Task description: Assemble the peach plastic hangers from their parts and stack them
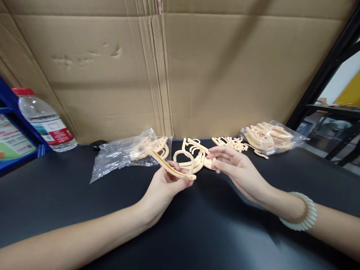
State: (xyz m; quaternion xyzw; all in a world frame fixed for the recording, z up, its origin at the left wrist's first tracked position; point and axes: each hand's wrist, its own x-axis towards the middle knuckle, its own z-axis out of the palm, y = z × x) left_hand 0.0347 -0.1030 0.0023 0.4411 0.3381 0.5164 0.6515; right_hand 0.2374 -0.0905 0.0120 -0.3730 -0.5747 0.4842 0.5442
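Note:
My left hand [170,183] is closed around a long, slightly curved cream plastic strip [168,167], which points up and to the left with its near end by the thumb. A pale plastic ring-shaped part [189,154] shows just behind it. My right hand [236,167] is pinched, with a small cream plastic piece [213,161] at its fingertips; the fingers hide much of it. Behind and between both hands lies a pile of curved cream plastic pieces [199,161], partly covered by the hands.
A clear plastic bag [112,155] with cream parts lies left, a fuller bag [270,138] right. Small branching cream pieces [230,143] lie between. A water bottle [47,123] stands far left on the black table [197,232]. Cardboard [112,75] rises behind.

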